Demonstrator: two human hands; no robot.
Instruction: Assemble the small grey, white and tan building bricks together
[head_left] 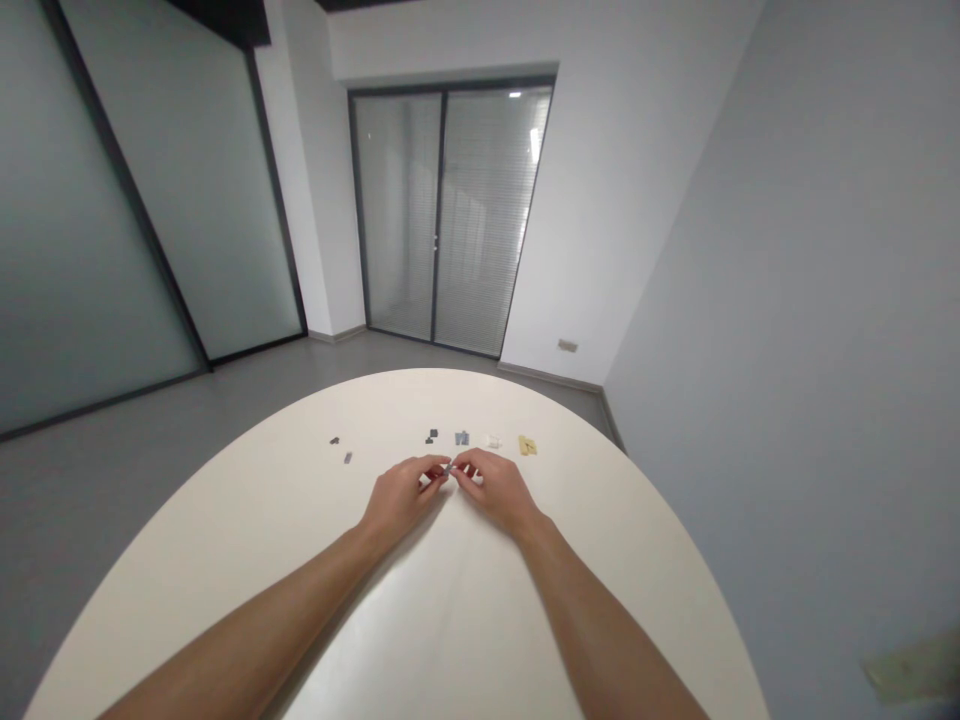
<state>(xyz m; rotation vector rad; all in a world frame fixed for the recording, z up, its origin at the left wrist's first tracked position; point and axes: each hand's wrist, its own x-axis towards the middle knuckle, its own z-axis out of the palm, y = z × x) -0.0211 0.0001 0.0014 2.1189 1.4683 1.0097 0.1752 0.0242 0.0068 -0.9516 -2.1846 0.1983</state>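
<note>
Over the middle of the round white table (420, 650), my two hands meet at the fingertips around a small grey piece (448, 468), too small to name exactly. My left hand (403, 494) pinches it from the left, thumb and fingers drawn together. From the right, my right hand (493, 484) pinches the same piece. Just beyond the hands lie small blue-grey pieces (462, 438), black pieces (433, 433), white pieces (493, 441) and yellow pieces (527, 445). The fingers hide most of the held piece.
To the left on the table lie a small dark piece (334, 441) and a grey-purple piece (348, 458). Beyond the curved table edge stands a glass door (480, 220) with blinds. A pale wall (810, 300) rises on the right, frosted panels (187, 180) on the left.
</note>
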